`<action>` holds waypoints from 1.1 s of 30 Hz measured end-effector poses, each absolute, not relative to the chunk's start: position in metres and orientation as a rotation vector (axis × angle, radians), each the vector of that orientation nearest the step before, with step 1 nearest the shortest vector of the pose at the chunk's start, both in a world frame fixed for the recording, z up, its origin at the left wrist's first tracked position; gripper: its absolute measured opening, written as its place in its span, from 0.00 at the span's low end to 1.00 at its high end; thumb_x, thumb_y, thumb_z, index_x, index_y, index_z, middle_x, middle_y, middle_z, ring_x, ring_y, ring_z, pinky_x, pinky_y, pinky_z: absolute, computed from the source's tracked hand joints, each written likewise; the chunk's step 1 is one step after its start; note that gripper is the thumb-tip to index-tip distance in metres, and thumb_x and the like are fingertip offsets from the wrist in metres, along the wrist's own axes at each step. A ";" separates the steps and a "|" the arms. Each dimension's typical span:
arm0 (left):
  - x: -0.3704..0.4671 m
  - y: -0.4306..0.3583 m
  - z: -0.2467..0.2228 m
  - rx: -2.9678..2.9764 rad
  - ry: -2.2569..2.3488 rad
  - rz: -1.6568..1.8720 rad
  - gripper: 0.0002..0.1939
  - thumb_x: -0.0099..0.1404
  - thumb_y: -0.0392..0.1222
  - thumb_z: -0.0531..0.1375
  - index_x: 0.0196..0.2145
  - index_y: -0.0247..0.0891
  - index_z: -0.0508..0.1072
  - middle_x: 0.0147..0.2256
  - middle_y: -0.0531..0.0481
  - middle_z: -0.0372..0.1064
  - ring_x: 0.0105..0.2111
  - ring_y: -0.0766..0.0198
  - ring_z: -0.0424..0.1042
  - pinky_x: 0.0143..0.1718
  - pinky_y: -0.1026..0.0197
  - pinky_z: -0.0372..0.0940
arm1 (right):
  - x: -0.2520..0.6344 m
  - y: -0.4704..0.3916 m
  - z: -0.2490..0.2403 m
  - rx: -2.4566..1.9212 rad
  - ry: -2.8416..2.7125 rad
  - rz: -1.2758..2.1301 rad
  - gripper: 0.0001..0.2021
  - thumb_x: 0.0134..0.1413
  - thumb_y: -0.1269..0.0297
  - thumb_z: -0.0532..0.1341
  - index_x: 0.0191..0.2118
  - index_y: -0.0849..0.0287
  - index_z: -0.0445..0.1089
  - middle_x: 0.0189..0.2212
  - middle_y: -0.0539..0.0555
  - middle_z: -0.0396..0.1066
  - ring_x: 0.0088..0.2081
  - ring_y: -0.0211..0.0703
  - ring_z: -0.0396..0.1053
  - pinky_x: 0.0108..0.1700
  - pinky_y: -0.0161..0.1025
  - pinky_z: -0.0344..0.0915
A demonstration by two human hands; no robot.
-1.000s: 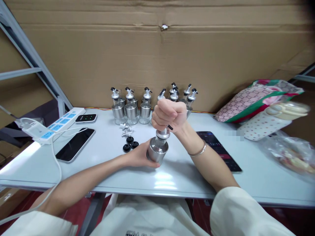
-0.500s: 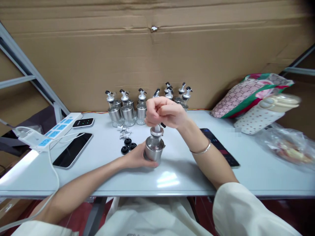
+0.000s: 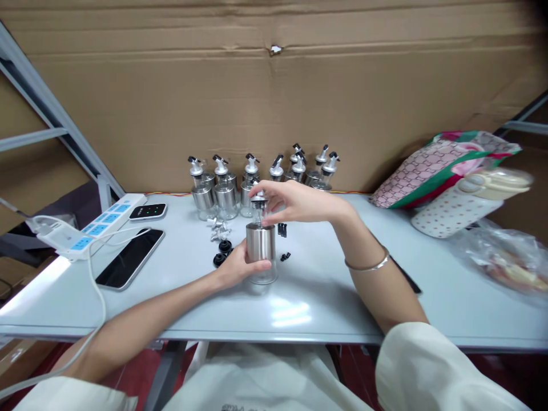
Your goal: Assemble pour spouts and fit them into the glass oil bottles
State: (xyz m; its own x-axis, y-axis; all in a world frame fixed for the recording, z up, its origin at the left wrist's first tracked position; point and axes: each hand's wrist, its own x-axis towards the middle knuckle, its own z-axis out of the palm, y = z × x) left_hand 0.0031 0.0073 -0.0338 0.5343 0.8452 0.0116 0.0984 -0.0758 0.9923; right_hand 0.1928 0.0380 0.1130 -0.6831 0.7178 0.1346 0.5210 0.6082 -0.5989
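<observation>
While the bottle (image 3: 261,242) is standing upright on the glossy worktop (image 3: 325,314), between the hands, the left hand (image 3: 236,267) is holding its metal sleeve from the left. The right hand (image 3: 302,201) is curving loosely around the neck and spout from the right; whether it is gripping, I cannot tell. Spouted bottles (image 3: 225,200) are lining up beyond, before a cardboard wall (image 3: 171,108).

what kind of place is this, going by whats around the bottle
Probably a makeshift workbench, perhaps in a small workshop: bottles with spouts stand grouped along a cardboard wall, loose black caps lie on the table, and metal framing flanks it.
</observation>
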 end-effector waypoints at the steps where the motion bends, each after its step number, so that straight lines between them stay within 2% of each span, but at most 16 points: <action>1: 0.004 0.007 -0.035 1.545 0.830 0.764 0.38 0.49 0.57 0.67 0.51 0.35 0.61 0.45 0.41 0.66 0.44 0.52 0.67 0.46 0.51 0.62 | 0.191 0.039 0.112 -0.990 -2.468 0.720 0.19 0.50 0.64 0.65 0.48 0.60 0.66 0.30 0.50 0.69 0.30 0.38 0.66 0.33 0.35 0.61; 4: 0.005 0.006 -0.035 1.578 0.788 0.760 0.39 0.51 0.55 0.66 0.54 0.37 0.57 0.49 0.40 0.63 0.48 0.51 0.65 0.48 0.50 0.62 | 0.190 0.041 0.112 -0.967 -2.434 0.631 0.09 0.53 0.65 0.63 0.40 0.62 0.69 0.21 0.45 0.61 0.24 0.34 0.58 0.28 0.33 0.55; 6: 0.006 0.005 -0.033 1.596 0.755 0.758 0.37 0.53 0.54 0.65 0.54 0.37 0.55 0.52 0.39 0.61 0.51 0.50 0.63 0.50 0.50 0.60 | 0.194 0.042 0.114 -0.926 -2.422 0.627 0.08 0.52 0.64 0.64 0.36 0.62 0.69 0.19 0.44 0.57 0.23 0.32 0.53 0.27 0.33 0.53; 10: 0.007 0.005 -0.030 1.566 0.721 0.805 0.33 0.61 0.54 0.59 0.56 0.39 0.49 0.56 0.37 0.55 0.56 0.53 0.60 0.55 0.51 0.56 | 0.211 0.042 0.120 -0.814 -2.285 0.638 0.08 0.52 0.65 0.64 0.37 0.62 0.68 0.27 0.49 0.63 0.26 0.33 0.57 0.28 0.33 0.57; 14: 0.008 0.005 -0.030 1.514 0.715 0.780 0.36 0.64 0.52 0.56 0.60 0.45 0.39 0.56 0.38 0.53 0.47 0.59 0.69 0.52 0.51 0.59 | 0.227 0.045 0.124 -0.823 -2.003 0.588 0.08 0.50 0.66 0.64 0.37 0.60 0.67 0.33 0.53 0.65 0.31 0.37 0.62 0.29 0.35 0.65; 18: 0.007 0.004 -0.033 1.570 0.729 0.726 0.32 0.65 0.49 0.56 0.59 0.44 0.43 0.52 0.41 0.56 0.43 0.61 0.70 0.51 0.52 0.59 | 0.233 0.061 0.117 -0.831 -1.852 0.475 0.07 0.49 0.69 0.63 0.36 0.58 0.67 0.32 0.51 0.62 0.31 0.38 0.61 0.29 0.36 0.68; 24: 0.006 0.006 -0.037 1.625 0.714 0.707 0.29 0.65 0.46 0.57 0.58 0.44 0.46 0.48 0.44 0.59 0.42 0.62 0.70 0.49 0.52 0.60 | 0.226 0.089 0.097 -0.847 -1.773 0.363 0.06 0.49 0.72 0.60 0.35 0.56 0.66 0.28 0.48 0.58 0.29 0.36 0.60 0.28 0.36 0.67; 29: 0.007 0.007 -0.037 1.682 0.722 0.671 0.29 0.66 0.44 0.56 0.58 0.42 0.45 0.47 0.43 0.61 0.41 0.63 0.68 0.48 0.53 0.61 | 0.220 0.101 0.082 -0.882 -1.912 0.223 0.06 0.48 0.74 0.58 0.34 0.57 0.66 0.33 0.50 0.65 0.33 0.39 0.62 0.34 0.39 0.64; 33: 0.007 0.005 -0.035 1.800 0.699 0.623 0.26 0.66 0.43 0.55 0.57 0.39 0.48 0.45 0.43 0.63 0.42 0.63 0.67 0.49 0.53 0.61 | 0.218 0.111 0.070 -0.974 -1.996 0.104 0.07 0.47 0.76 0.58 0.33 0.59 0.67 0.33 0.52 0.67 0.34 0.41 0.63 0.39 0.41 0.61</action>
